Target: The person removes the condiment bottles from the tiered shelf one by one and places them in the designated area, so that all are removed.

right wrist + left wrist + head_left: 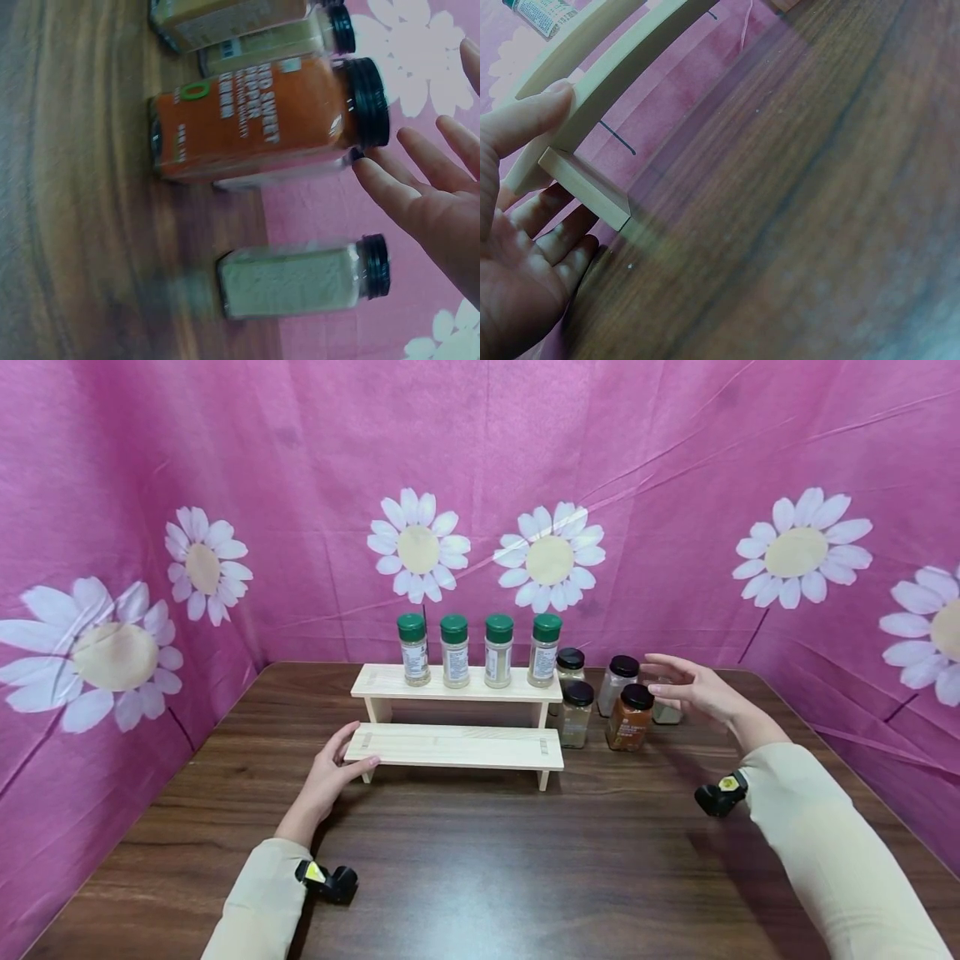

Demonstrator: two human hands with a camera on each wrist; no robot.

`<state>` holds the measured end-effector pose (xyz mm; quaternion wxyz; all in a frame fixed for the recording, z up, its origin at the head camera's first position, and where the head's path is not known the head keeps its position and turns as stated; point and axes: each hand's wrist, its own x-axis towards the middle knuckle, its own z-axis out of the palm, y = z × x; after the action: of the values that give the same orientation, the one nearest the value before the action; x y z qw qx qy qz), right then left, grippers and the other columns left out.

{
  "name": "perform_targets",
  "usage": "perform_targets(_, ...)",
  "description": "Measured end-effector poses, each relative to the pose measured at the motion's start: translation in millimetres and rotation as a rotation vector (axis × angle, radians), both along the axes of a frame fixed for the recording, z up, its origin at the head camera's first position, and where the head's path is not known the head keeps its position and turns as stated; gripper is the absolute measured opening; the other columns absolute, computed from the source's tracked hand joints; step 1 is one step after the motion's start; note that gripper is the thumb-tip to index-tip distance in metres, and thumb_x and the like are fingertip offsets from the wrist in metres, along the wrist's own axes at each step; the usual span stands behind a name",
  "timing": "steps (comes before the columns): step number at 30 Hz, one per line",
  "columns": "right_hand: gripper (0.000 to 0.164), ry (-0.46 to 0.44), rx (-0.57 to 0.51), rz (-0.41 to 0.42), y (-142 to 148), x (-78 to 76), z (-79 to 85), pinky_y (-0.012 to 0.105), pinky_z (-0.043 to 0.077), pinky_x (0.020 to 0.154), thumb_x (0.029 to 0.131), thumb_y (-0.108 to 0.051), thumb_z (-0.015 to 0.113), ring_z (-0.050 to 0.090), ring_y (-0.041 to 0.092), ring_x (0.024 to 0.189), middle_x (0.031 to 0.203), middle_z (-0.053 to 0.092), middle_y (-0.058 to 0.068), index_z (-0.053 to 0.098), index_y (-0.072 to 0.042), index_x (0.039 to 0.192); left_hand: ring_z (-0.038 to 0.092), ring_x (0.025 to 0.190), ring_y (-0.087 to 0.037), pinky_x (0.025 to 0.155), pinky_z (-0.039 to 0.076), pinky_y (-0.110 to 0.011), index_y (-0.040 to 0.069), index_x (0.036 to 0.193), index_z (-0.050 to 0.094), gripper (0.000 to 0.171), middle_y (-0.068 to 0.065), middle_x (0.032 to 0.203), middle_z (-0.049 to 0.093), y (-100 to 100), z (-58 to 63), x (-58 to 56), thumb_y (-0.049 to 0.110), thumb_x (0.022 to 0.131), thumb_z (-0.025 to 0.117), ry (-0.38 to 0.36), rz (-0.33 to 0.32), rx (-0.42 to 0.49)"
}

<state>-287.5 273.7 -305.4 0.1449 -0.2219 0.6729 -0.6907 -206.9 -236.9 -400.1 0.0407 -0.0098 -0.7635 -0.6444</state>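
Note:
A two-step wooden rack (457, 747) stands on the table, and my left hand (324, 783) grips the left end of its lower step. In the left wrist view, the thumb (544, 112) presses the board's edge while the other fingers lie around the leg. My right hand (697, 693) hovers over the right-hand group of black-capped spice jars, fingers spread and holding nothing. Closest to it are an orange-red jar (628, 724) labelled sweet pepper and a pale jar (292, 281), partly hidden by the hand in the head view.
Several green-capped shakers (455, 652) stand in a row on the rack's upper step. More black-capped jars, including a tan one (576, 718) and a whitish one (617, 685), stand right of the rack. Behind the brown table (480, 877) hangs a pink flowered cloth (322, 485).

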Motion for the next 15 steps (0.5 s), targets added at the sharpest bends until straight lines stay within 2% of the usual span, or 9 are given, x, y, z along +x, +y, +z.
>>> perform_targets(7,0.045,-0.004,-0.026,-0.026,-9,-3.3,14.9,0.028,0.036,0.087,0.085,0.004,0.049,0.05,0.01,0.099,0.113,0.047,0.0,0.038,-0.011,0.126,0.046,0.092,-0.002,0.082,0.032,-0.017,0.006,0.135,0.024,0.072,-0.02,0.123,0.042,0,-1.5,-0.4,0.005,0.076,0.065,0.005,-0.001,0.021)
perform_targets(15,0.055,0.01,0.04,-0.091,-24,-5.0,27.3,0.034,0.03,0.092,0.084,-0.002,0.054,0.045,0.011,0.106,0.119,0.042,0.003,0.028,-0.006,0.133,0.047,0.092,-0.003,0.083,0.031,-0.019,0.006,0.135,0.023,0.072,-0.021,0.123,0.042,0,-0.8,-0.8,0.006,0.076,0.065,-0.003,-0.002,0.017)
